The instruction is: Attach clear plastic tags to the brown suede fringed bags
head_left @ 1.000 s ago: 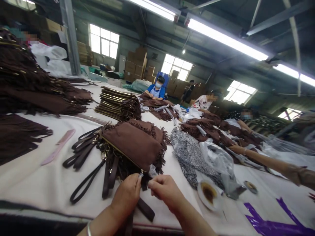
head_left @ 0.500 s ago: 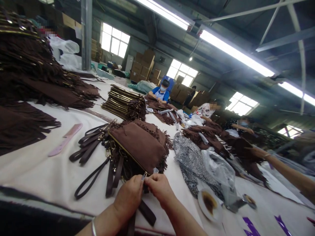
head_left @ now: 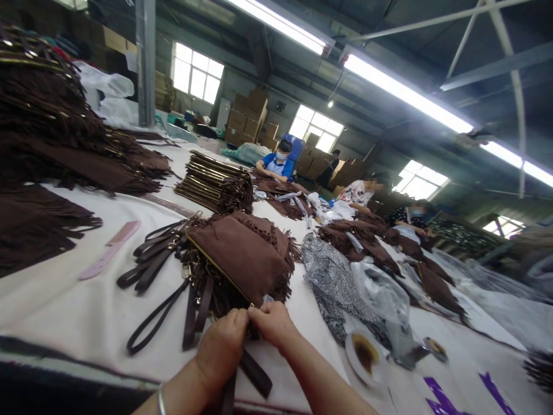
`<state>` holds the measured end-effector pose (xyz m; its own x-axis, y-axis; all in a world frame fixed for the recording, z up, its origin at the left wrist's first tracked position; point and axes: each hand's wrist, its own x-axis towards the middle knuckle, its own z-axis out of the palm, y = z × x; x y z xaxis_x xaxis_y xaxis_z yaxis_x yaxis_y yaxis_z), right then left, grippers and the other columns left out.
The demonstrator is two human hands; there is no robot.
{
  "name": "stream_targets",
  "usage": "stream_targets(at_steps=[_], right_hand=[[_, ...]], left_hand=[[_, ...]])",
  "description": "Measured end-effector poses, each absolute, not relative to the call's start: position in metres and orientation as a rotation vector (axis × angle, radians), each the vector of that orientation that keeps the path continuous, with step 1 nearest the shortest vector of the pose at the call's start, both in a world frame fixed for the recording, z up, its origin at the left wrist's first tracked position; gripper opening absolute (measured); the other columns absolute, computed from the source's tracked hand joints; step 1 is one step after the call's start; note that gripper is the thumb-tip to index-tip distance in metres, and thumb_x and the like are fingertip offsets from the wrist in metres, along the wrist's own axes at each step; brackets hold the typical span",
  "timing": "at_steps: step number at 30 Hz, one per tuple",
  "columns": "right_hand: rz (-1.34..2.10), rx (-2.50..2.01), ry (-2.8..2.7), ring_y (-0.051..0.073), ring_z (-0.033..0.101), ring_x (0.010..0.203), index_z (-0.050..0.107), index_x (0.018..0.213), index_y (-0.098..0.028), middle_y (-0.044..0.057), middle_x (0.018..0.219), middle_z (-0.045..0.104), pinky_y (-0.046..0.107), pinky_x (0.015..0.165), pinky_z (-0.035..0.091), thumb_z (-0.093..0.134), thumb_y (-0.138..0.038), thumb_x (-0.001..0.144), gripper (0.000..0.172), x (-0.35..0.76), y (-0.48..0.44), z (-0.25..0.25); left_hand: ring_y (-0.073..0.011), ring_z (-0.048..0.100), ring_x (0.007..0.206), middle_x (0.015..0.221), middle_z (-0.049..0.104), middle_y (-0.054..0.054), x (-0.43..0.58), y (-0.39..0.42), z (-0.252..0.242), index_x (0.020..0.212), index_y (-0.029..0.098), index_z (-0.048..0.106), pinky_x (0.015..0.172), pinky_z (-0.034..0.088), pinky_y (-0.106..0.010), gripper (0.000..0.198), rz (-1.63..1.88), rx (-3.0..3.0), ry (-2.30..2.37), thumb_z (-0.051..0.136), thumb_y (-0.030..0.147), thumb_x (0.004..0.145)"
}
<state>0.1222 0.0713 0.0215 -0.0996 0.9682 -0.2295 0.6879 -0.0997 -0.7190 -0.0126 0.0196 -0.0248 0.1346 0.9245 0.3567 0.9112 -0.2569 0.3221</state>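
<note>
A brown fringed bag [head_left: 242, 253] with a gold zipper lies on top of other bags on the white-covered table. At its near lower corner, my left hand [head_left: 224, 340] and my right hand [head_left: 272, 323] meet, fingertips pinched together around the zipper's end. Whatever small piece sits between the fingertips is hidden. Dark wrist straps [head_left: 159, 317] with gold clasps spread out to the left of the bag, and a wide strap [head_left: 256, 374] hangs below my hands.
A pink comb [head_left: 110, 251] lies at the left. Stacked bags [head_left: 213, 181] stand behind, with a larger pile [head_left: 52, 127] at far left. To the right are patterned cloth [head_left: 324, 282], clear plastic [head_left: 382, 288] and a tape roll [head_left: 367, 357]. People sit farther back.
The view has shifted slightly. My fingertips have drawn closer together at the bag's corner. Another person's outstretched arm at the right has gone from view.
</note>
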Motion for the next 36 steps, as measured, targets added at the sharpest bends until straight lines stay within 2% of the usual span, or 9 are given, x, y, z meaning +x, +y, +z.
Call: stream_targets(at_steps=[6, 11, 13, 15, 18, 24, 30, 34, 36], right_hand=[[1.389, -1.601, -1.621, 0.006, 0.034, 0.037, 0.072, 0.065, -0.015, -0.001, 0.053, 0.059, 0.022, 0.040, 0.022, 0.055, -0.020, 0.069, 0.018, 0.141, 0.059, 0.017], [1.350, -1.549, -1.544, 0.006, 0.038, 0.039, 0.071, 0.060, -0.015, -0.002, 0.050, 0.058, 0.021, 0.043, 0.027, 0.055, -0.018, 0.069, 0.018, 0.136, 0.052, 0.013], [1.346, -1.529, -1.504, 0.007, 0.039, 0.041, 0.072, 0.061, -0.016, -0.002, 0.051, 0.060, 0.022, 0.045, 0.030, 0.055, -0.018, 0.068, 0.018, 0.133, 0.051, 0.012], [1.328, -1.498, -1.484, 0.007, 0.042, 0.044, 0.072, 0.061, -0.016, -0.002, 0.052, 0.060, 0.022, 0.048, 0.032, 0.056, -0.017, 0.067, 0.017, 0.131, 0.049, 0.010], [1.299, -1.451, -1.470, 0.009, 0.046, 0.048, 0.072, 0.060, -0.016, -0.002, 0.052, 0.060, 0.022, 0.051, 0.035, 0.059, -0.017, 0.065, 0.014, 0.130, 0.048, 0.005], [1.387, -1.521, -1.336, 0.009, 0.040, 0.044, 0.067, 0.056, -0.017, -0.003, 0.047, 0.051, 0.022, 0.045, 0.029, 0.060, -0.020, 0.066, 0.012, 0.124, 0.047, -0.006], [1.298, -1.589, -1.387, 0.008, 0.038, 0.044, 0.062, 0.052, -0.015, -0.003, 0.047, 0.049, 0.022, 0.044, 0.027, 0.067, -0.027, 0.067, 0.020, 0.129, 0.044, -0.008], [1.590, -1.310, -1.210, 0.007, 0.037, 0.044, 0.065, 0.067, -0.013, -0.004, 0.049, 0.047, 0.021, 0.044, 0.028, 0.067, -0.039, 0.074, 0.028, 0.131, 0.034, -0.008], [1.749, -1.127, -1.027, 0.008, 0.041, 0.048, 0.063, 0.068, -0.013, -0.003, 0.054, 0.050, 0.020, 0.049, 0.032, 0.070, -0.042, 0.072, 0.030, 0.126, 0.030, -0.009]], left_hand=[[-0.0213, 0.060, 0.077, 0.079, 0.063, -0.008, -0.013, 0.024, -0.018, 0.078, 0.019, 0.058, 0.073, 0.042, -0.032, 0.030, 0.942, 2.006, 1.633, 0.032, 0.022, 0.094], [-0.0178, 0.054, 0.065, 0.065, 0.059, -0.003, -0.011, 0.028, -0.004, 0.066, 0.019, 0.058, 0.061, 0.037, -0.028, 0.032, 1.011, 1.529, 1.423, 0.043, 0.034, 0.089], [-0.0128, 0.045, 0.051, 0.055, 0.048, 0.002, -0.010, 0.027, -0.001, 0.066, 0.018, 0.057, 0.050, 0.031, -0.024, 0.032, 0.983, 1.226, 1.321, 0.047, 0.040, 0.086], [-0.0076, 0.027, 0.041, 0.050, 0.034, 0.008, -0.009, 0.025, -0.001, 0.070, 0.018, 0.056, 0.041, 0.019, -0.021, 0.032, 0.934, 0.898, 1.188, 0.051, 0.047, 0.083], [-0.0032, 0.014, 0.040, 0.051, 0.026, 0.012, -0.009, 0.020, -0.003, 0.076, 0.017, 0.053, 0.039, 0.008, -0.016, 0.030, 0.897, 0.563, 0.946, 0.061, 0.046, 0.077], [-0.0011, 0.015, 0.039, 0.052, 0.027, 0.012, -0.006, 0.014, -0.007, 0.073, 0.016, 0.049, 0.039, 0.008, -0.014, 0.022, 0.918, 0.219, 0.823, 0.065, 0.031, 0.075], [-0.0035, 0.017, 0.039, 0.048, 0.029, 0.011, 0.003, 0.005, -0.007, 0.070, 0.017, 0.052, 0.039, 0.009, -0.017, 0.045, 1.021, 0.540, 1.106, 0.066, 0.060, 0.066], [-0.0059, 0.020, 0.040, 0.048, 0.028, 0.010, 0.007, 0.002, -0.007, 0.065, 0.019, 0.049, 0.039, 0.012, -0.021, 0.049, 1.064, 0.691, 1.248, 0.059, 0.067, 0.066], [-0.0066, 0.023, 0.042, 0.049, 0.029, 0.009, 0.009, 0.001, -0.005, 0.063, 0.019, 0.046, 0.040, 0.014, -0.021, 0.047, 1.093, 0.721, 1.220, 0.058, 0.064, 0.068]])
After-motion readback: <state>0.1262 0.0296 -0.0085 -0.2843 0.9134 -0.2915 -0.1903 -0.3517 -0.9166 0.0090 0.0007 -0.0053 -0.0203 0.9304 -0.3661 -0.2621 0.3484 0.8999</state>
